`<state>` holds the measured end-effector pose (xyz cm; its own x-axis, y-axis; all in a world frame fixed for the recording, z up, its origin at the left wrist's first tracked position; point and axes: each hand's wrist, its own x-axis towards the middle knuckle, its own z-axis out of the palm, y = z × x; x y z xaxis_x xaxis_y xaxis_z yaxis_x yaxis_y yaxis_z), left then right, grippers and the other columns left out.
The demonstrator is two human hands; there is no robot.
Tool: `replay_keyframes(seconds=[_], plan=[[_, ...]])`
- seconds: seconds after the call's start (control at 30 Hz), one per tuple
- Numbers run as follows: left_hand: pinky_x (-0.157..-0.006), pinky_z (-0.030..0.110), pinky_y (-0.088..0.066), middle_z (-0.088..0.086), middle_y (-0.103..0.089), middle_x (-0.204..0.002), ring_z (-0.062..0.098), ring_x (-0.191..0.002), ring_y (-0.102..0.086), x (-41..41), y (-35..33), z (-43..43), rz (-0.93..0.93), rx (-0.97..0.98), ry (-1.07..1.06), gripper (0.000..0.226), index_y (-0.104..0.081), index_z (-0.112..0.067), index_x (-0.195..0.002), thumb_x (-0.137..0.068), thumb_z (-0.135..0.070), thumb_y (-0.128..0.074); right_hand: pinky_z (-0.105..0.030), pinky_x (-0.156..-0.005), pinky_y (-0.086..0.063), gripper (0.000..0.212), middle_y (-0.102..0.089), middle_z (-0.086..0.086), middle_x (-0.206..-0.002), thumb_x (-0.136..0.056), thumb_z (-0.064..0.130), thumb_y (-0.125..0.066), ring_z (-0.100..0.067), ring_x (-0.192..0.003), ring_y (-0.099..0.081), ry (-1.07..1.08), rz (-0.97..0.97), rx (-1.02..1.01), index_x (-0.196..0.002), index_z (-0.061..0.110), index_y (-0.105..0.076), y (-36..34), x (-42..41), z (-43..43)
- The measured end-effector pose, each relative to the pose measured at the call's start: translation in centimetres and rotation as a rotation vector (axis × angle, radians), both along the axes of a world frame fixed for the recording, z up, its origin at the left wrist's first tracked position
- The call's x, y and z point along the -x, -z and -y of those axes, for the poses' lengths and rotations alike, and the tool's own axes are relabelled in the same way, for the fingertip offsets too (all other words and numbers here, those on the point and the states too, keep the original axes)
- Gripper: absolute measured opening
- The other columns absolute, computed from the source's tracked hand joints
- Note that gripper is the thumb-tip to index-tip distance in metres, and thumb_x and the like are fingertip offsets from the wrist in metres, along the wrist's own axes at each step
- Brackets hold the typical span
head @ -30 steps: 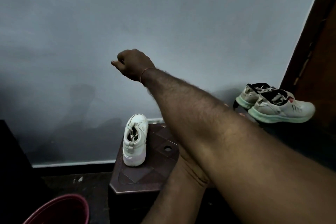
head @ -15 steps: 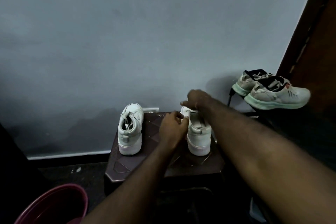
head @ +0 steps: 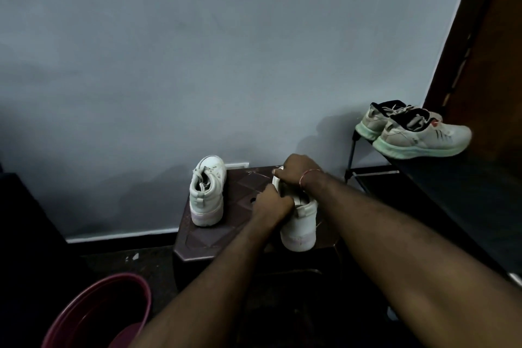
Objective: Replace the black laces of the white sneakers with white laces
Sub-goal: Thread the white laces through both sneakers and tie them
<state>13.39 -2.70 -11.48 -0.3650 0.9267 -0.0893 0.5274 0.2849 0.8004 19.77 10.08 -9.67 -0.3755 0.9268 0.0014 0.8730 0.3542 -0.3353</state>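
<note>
Brace sneaker (head: pixel 299 223), standing on right half of stool (head: pixel 226 232), with left hand (head: pixel 271 203), fingers curled on collar. Right hand (head: pixel 299 171) curled over lace area; pinching lace or not, cannot tell. Work lace one eyelet pair at a time, flat, no twist. Smooth white leather-like upper, thick rubbery sole. Second sneaker (head: pixel 207 192) on stool's left half, laces seemingly pale. Hard glossy moulded stool top.

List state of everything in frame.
Free sneaker: upright on stool, untouched.
Held sneaker: upright on stool, both hands on it.
Left hand: grips held sneaker at its opening.
Right hand: curled over held sneaker's front.
Running shoes: paired on dark shelf, untouched.
Maroon tub: on floor, contents unclear.
</note>
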Motion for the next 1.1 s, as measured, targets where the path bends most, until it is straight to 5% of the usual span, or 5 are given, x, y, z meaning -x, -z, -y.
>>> replay_keyframes(seconds=[0.27, 0.43, 0.77, 1.0, 1.1], plan=[[-0.090, 0.032, -0.048, 0.004, -0.068, -0.113, 0.023, -0.106, -0.061, 0.9, 0.9, 7.0, 0.032, -0.067, -0.017, 0.062, -0.059, -0.020, -0.117, -0.061, -0.045, -0.048, -0.026, -0.075, -0.040, 0.039, -0.071, -0.008, -0.104, -0.084, 0.048, -0.057, -0.026, -0.099, -0.064, -0.050, -0.039, -0.115, -0.096, 0.015, -0.074, 0.3, 0.0, 7.3], [-0.083, 0.026, -0.046, 0.002, -0.068, -0.107, 0.019, -0.100, -0.062, 1.9, 0.0, 7.8, -0.047, -0.139, -0.086, 0.044, -0.061, -0.013, -0.115, -0.081, -0.041, -0.064, -0.029, -0.067, -0.046, 0.031, -0.070, -0.005, -0.074, -0.079, 0.043, -0.066, -0.024, -0.073, -0.064, 0.087, -0.616, -0.021, -0.068, 0.014, -0.065, -0.8, -2.1, 7.9], [-0.069, 0.036, -0.058, 0.011, -0.066, -0.108, 0.020, -0.084, -0.065, 0.4, -4.8, 8.4, 0.449, -0.338, 0.024, 0.043, -0.055, -0.011, -0.115, -0.080, -0.025, -0.074, -0.016, -0.036, -0.030, 0.021, -0.061, -0.007, -0.061, -0.087, 0.011, -0.043, -0.014, -0.043, -0.049, 0.043, -1.438, 0.850, -0.074, 0.007, -0.059, -4.6, -3.0, 12.5], [-0.063, 0.026, -0.056, 0.010, -0.069, -0.081, 0.016, -0.067, -0.067, -1.0, -5.2, 10.2, 0.789, -0.163, 0.276, 0.009, -0.063, -0.002, -0.100, -0.092, -0.003, -0.058, -0.015, -0.036, -0.028, 0.025, -0.059, -0.014, -0.069, -0.089, 0.001, -0.034, -0.009, -0.037, -0.042, 0.116, -1.649, 0.747, -0.080, 0.006, -0.057, -6.9, -3.9, 13.3], [-0.052, 0.022, -0.051, 0.008, -0.064, -0.067, 0.014, -0.056, -0.061, -1.3, -5.6, 9.5, 0.589, -0.198, 0.169, 0.010, -0.064, -0.006, -0.086, -0.093, -0.003, -0.057, -0.018, -0.041, -0.032, 0.025, -0.060, -0.010, -0.065, -0.088, 0.009, -0.039, -0.014, -0.042, -0.046, 0.185, -1.663, 0.645, -0.075, 0.010, -0.059, -7.1, -5.7, 13.0]])
